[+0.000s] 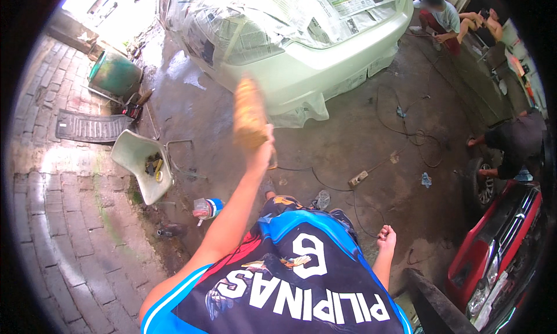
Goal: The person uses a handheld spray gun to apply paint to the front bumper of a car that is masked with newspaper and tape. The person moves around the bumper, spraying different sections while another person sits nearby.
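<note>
My left hand (264,150) is raised ahead of me, closed around the near end of a long orange-brown thing (248,113). Motion blurs it, so its kind cannot be made out. Its far end points toward the rear corner of a pale, freshly coated car (325,67), whose windows and top are masked with newspaper and clear plastic. Low at my right side, my right hand (387,236) has its fingers curled around a thin black cable (362,225). That cable lies in a bend on the floor by my feet.
A pale plastic chair (136,160) holding small items stands left, near a green drum (116,73). A power strip (358,179) and tangled cords (415,135) lie on the floor. A red bumper (487,247) and wheel (480,183) are right, near a crouching person (516,140); two people sit farther back.
</note>
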The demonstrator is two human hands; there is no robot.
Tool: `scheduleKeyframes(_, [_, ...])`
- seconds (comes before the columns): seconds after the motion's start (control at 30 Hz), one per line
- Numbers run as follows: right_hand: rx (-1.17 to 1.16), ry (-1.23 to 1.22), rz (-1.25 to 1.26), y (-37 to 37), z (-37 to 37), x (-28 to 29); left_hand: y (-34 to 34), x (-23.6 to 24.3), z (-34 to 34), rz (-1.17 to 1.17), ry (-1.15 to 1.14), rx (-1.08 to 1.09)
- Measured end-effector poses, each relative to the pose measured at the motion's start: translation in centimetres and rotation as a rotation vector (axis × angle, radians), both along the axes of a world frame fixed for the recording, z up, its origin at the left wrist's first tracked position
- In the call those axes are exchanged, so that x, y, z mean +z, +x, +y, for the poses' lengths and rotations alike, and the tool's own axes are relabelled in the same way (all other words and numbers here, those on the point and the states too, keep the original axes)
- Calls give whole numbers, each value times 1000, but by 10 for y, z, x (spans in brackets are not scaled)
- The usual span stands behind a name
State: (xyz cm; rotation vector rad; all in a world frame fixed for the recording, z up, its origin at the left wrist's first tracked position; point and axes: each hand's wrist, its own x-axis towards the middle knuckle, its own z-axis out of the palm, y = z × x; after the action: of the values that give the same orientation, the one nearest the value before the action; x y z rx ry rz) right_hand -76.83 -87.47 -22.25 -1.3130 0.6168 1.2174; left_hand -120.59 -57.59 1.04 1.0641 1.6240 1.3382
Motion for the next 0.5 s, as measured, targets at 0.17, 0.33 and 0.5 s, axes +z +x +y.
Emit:
scheduleKeyframes(0.17, [69,-30,21,-9,3,-10,-54,-49,-30,177,136,57])
scheduleKeyframes(0.33, [138,-36,0,-26,38,-12,-30,-114,-40,535,-76,-308])
scheduleKeyframes(0.5, [112,-5,-64,-39,48,1,-25,-139,-62,715,-452,-382])
